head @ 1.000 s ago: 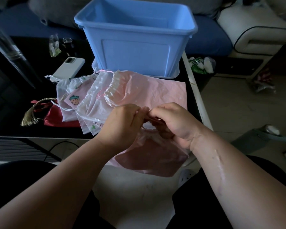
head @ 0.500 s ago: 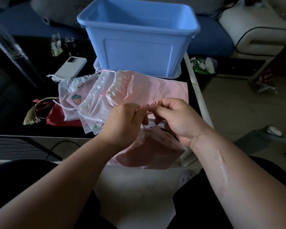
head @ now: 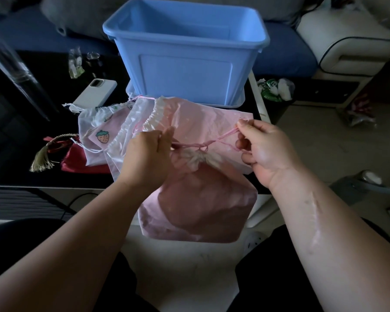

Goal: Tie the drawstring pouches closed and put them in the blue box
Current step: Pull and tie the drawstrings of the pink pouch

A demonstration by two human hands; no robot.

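Observation:
A pink drawstring pouch point(head: 203, 206) hangs in front of me below the table edge, its neck gathered shut. A pink drawstring point(head: 198, 144) runs taut across its top with a knot in the middle. My left hand point(head: 148, 156) pinches the string's left end and my right hand point(head: 263, 147) pinches its right end. Behind them, several flat pouches point(head: 189, 122) lie overlapped on the dark table, one with a strawberry print point(head: 103, 136). The blue box point(head: 187, 52) stands open at the back of the table.
A red pouch with a gold tassel point(head: 77, 158) lies at the left. A white phone point(head: 95, 93) and small bottles point(head: 92, 61) sit further back left. The table's white edge point(head: 259, 102) runs along the right; a sofa point(head: 347, 37) stands behind.
My hands were close together at the pouch's neck. They have pulled apart sideways, drawing the string taut and tightening a knot. The pouch now hangs lower and fuller in view.

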